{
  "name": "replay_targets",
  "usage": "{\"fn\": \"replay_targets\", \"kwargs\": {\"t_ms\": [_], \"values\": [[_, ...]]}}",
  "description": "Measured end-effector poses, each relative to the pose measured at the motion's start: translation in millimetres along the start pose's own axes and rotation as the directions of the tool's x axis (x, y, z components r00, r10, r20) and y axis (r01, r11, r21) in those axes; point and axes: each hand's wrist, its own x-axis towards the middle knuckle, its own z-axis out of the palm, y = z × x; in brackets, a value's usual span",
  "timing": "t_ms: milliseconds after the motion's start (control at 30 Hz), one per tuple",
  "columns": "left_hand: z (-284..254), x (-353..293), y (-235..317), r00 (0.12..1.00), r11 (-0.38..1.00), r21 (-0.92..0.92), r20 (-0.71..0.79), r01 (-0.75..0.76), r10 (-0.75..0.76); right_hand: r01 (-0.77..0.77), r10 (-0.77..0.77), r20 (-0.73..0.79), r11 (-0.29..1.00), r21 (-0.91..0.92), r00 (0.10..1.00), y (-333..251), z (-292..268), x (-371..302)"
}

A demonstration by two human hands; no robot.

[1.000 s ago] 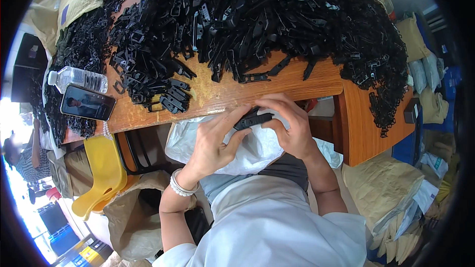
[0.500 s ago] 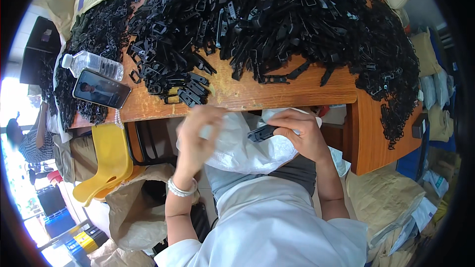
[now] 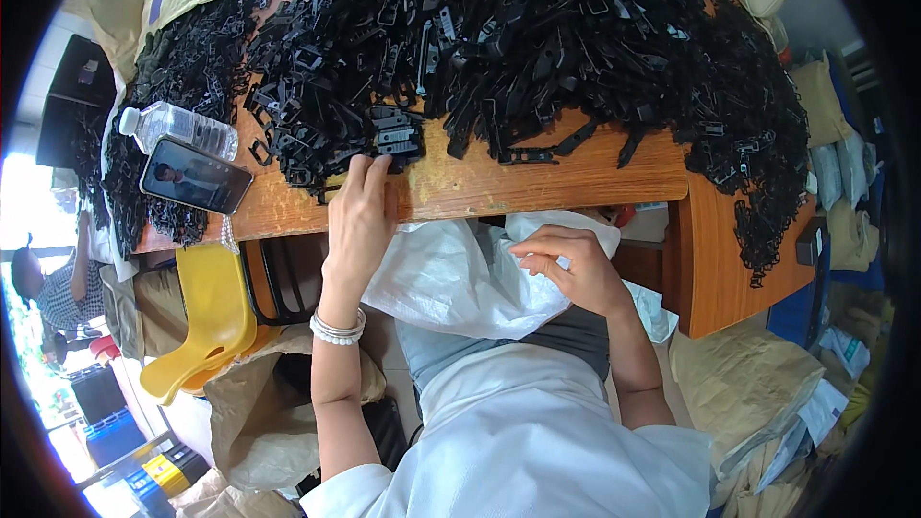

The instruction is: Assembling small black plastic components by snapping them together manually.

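My left hand (image 3: 359,223) reaches over the table's front edge, its fingers bent and close together with the tips at the black plastic parts. Whatever is under those fingers is hidden. Just beyond the fingertips lies a small stack of flat black clip-like parts (image 3: 395,131). My right hand (image 3: 576,269) hovers over a white plastic bag (image 3: 460,283) on my lap. Its thumb and index finger are slightly apart, and nothing shows between them. A large heap of black plastic parts (image 3: 537,48) covers much of the tabletop.
On the left of the wooden table (image 3: 460,194) are a smartphone (image 3: 197,176) and a clear bottle (image 3: 184,128). A yellow chair (image 3: 206,317) stands at the left, near an open brown paper sack (image 3: 259,422). More paper sacks (image 3: 739,384) lie at the right.
The black part held in my right hand is gone from its fingers. My left hand has moved to the table edge. The small stack now sits farther from the edge and to the right.
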Motion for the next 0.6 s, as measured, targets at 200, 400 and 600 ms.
{"fn": "replay_targets", "kwargs": {"t_ms": [200,400,600], "values": [[-9.0,8.8,-6.2,0.998,0.988,0.144,0.043,-0.06,0.054,-0.034,0.034,0.017,0.999,-0.006,0.999,3.3,1.3,-0.2],[-12.8,15.1,-5.7,0.993,0.998,0.02,0.106,-0.059,0.056,-0.04,0.04,0.005,0.999,-0.01,0.999,1.6,2.0,0.5],[-9.3,14.1,-5.7,0.997,0.999,-0.028,0.077,0.023,-0.021,-0.062,0.062,0.009,0.998,0.006,0.998,1.5,1.9,0.4]]}}
